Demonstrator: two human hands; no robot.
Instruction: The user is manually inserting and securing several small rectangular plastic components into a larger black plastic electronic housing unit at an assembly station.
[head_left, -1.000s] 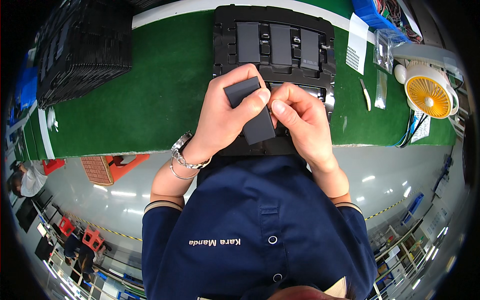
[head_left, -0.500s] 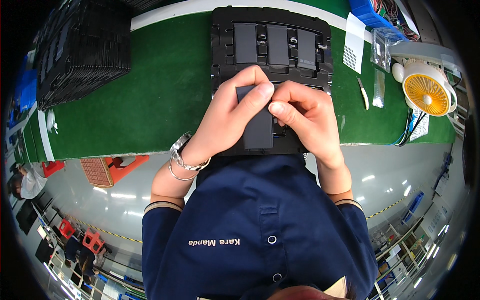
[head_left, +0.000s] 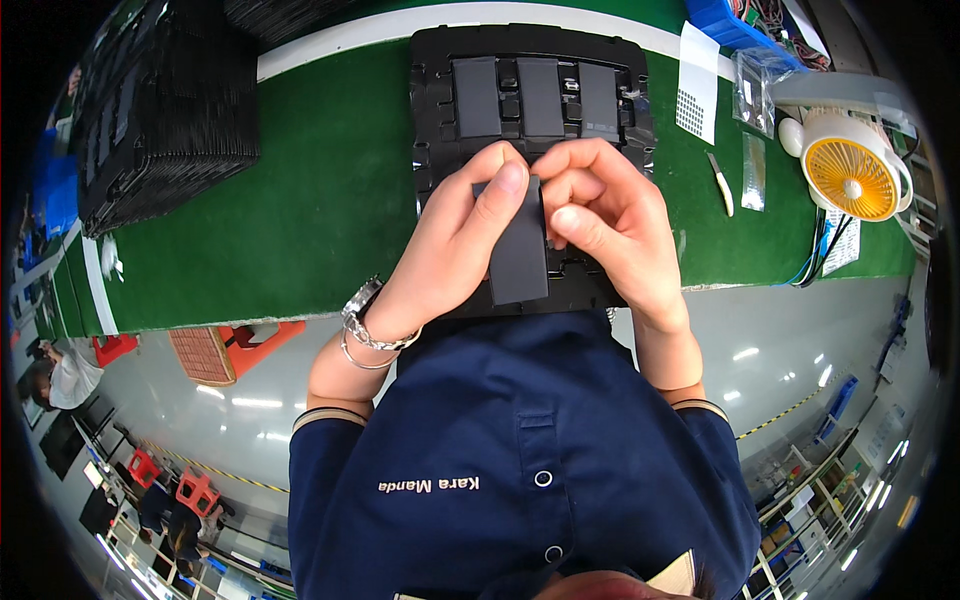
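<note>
Flat, dark-grey, plastic-looking rectangular block (head_left: 520, 255), probably stiff, light, is inviting long-edge grips; left hand (head_left: 455, 238) is pinching it, right hand (head_left: 622, 222) curling half-open.

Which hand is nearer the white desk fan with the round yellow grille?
Right. The right hand, over the black plastic tray, is left of the fan; the left hand, holding a flat dark-grey rectangular block, is farther left.
</note>
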